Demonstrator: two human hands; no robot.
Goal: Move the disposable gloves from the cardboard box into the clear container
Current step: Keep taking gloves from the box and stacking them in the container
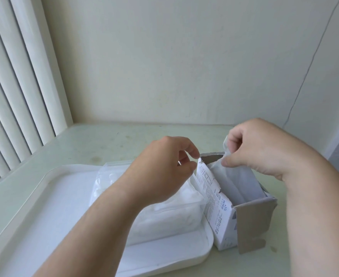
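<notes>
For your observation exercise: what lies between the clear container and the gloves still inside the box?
In the head view, the cardboard box's printed side wall stands between clear container and gloves.

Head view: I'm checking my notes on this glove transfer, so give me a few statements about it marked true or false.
1. The right hand pinches gloves that reach down into the box. True.
2. The left hand is flat on the table. False: it is raised, fingers at the box's top edge.
3. The container stands on a white tray. True.
4. The box lies to the left of the container. False: it is to the right, beside the tray.
5. The container is bare inside. False: white material already fills it.
</notes>
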